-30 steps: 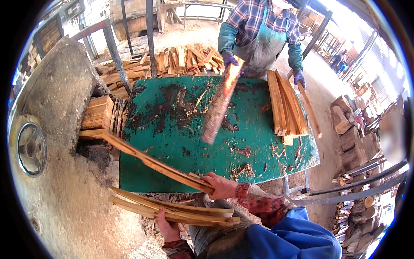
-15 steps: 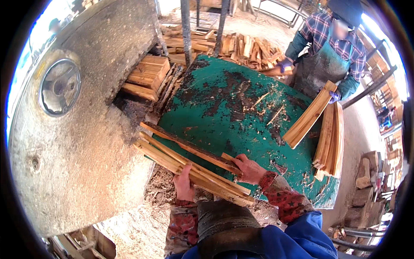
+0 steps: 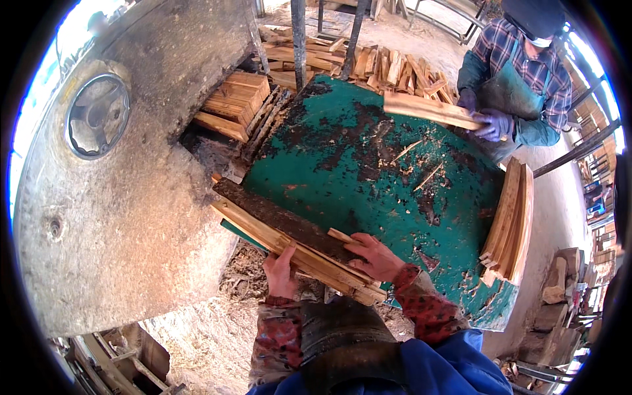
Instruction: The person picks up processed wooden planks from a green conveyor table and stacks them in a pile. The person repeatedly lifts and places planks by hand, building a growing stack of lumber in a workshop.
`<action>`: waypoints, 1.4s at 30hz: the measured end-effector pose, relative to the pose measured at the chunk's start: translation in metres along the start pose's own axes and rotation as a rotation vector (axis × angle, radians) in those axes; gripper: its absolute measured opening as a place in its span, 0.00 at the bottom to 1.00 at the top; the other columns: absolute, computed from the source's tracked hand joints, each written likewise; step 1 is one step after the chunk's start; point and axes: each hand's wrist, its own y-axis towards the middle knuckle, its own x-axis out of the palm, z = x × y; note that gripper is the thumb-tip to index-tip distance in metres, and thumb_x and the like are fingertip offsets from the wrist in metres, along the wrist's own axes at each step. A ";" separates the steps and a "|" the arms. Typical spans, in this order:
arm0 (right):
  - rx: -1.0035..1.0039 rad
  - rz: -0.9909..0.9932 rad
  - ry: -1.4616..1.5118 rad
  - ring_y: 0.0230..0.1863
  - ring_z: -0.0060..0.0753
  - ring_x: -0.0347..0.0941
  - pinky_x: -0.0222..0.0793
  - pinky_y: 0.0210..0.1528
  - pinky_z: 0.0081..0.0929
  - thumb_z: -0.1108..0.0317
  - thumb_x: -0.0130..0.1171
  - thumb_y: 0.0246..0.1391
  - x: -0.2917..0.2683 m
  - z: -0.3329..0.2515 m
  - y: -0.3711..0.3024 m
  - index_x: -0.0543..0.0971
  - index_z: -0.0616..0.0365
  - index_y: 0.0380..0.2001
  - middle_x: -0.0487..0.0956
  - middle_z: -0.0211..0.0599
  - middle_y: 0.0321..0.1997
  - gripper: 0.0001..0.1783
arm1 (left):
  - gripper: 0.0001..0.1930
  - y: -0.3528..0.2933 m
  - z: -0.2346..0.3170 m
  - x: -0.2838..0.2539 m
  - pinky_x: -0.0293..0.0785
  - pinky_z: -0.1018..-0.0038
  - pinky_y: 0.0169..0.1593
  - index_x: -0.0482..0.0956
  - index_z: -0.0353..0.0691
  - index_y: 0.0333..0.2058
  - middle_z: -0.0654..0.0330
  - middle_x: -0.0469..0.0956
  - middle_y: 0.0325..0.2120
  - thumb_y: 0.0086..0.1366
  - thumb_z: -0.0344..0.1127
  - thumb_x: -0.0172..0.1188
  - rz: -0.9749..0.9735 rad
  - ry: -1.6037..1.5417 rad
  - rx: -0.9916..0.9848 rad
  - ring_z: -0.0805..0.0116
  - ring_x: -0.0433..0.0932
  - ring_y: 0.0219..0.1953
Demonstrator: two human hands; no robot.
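Several pale wooden strips [image 3: 260, 232] lie bundled along the near edge of the green table [image 3: 296, 178]. My left hand [image 3: 282, 273] is closed round the near side of this bundle, thumb on top. Against its far side rests a slab with dark bark [image 3: 276, 212], bark face upward. My right hand [image 3: 376, 257] grips the slab's right end, fingers bent over it. A short pale stick of wood [image 3: 342, 236] pokes out beside those fingers; whether they hold it too I cannot tell.
Across the table a co-worker holds a board [image 3: 428, 109] in gloved hands [image 3: 490, 124]. Curved boards [image 3: 510, 220] stand stacked at the right edge. Left are a large machine body [image 3: 158, 131] with a handwheel [image 3: 97, 116] and stacked blocks [image 3: 237, 99]. Split wood [image 3: 401, 69] is heaped behind.
The bark slab has rolled from its edge to bark-up against the strips under my right hand. The co-worker's board has swung from the right side to across the far edge, now in both hands.
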 end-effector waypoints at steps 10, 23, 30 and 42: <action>0.135 0.198 0.130 0.39 0.55 0.73 0.70 0.42 0.43 0.74 0.55 0.53 0.010 0.020 0.016 0.77 0.58 0.46 0.74 0.46 0.39 0.15 | 0.15 0.007 -0.013 -0.009 0.69 0.79 0.25 0.77 0.40 0.42 0.67 0.78 0.30 0.57 0.34 0.69 0.063 0.042 -0.026 0.77 0.74 0.26; 0.033 0.303 0.320 0.36 0.36 0.77 0.73 0.38 0.28 0.76 0.59 0.52 -0.003 -0.059 0.025 0.78 0.62 0.43 0.78 0.42 0.36 0.13 | 0.11 -0.005 -0.009 -0.014 0.77 0.78 0.32 0.76 0.38 0.41 0.64 0.79 0.33 0.62 0.33 0.64 -0.045 -0.022 0.038 0.72 0.78 0.31; -0.022 0.265 0.423 0.41 0.48 0.76 0.74 0.42 0.36 0.73 0.60 0.49 0.055 -0.083 0.093 0.78 0.60 0.42 0.78 0.45 0.40 0.14 | 0.16 -0.004 -0.010 -0.029 0.75 0.74 0.46 0.71 0.38 0.50 0.63 0.75 0.42 0.64 0.31 0.59 -0.262 -0.101 -0.025 0.72 0.75 0.43; 0.008 0.592 -0.140 0.48 0.51 0.75 0.74 0.48 0.37 0.69 0.68 0.46 -0.078 -0.093 0.096 0.76 0.61 0.48 0.76 0.47 0.48 0.24 | 0.21 0.001 -0.002 -0.041 0.74 0.74 0.49 0.68 0.39 0.55 0.64 0.73 0.48 0.65 0.32 0.60 -0.312 -0.161 -0.134 0.71 0.73 0.48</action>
